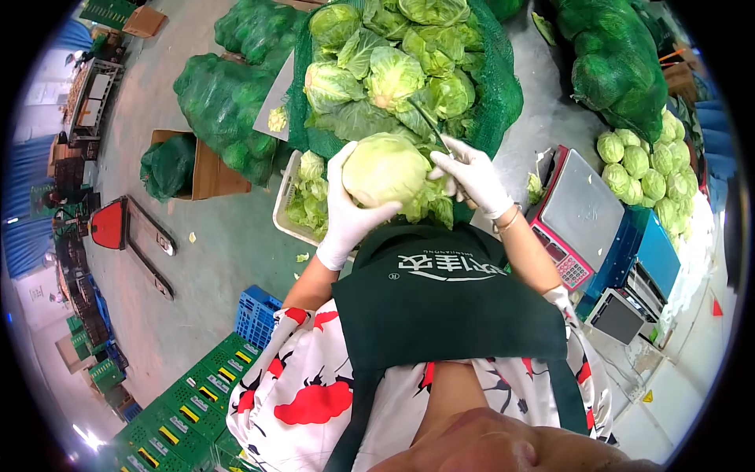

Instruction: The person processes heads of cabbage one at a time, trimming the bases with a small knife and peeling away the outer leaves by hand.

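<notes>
My left hand (346,214), in a white glove, holds a pale green trimmed cabbage (383,171) from its left side and underneath. A knife (427,122) is in my right hand (472,175), also gloved, just right of that cabbage, its blade pointing up and left. Behind both hands, a green mesh sack (501,94) stands open, full of leafy cabbages (395,77). Below my left hand's side sits a white basket (282,206) with loose leaves (308,206) in it.
A scale (582,206) stands at the right, with trimmed cabbages (651,167) beyond it. Filled mesh sacks (224,106) and a cardboard box (214,175) lie at the left. A red pallet jack (110,223) and green crates (185,413) are farther out.
</notes>
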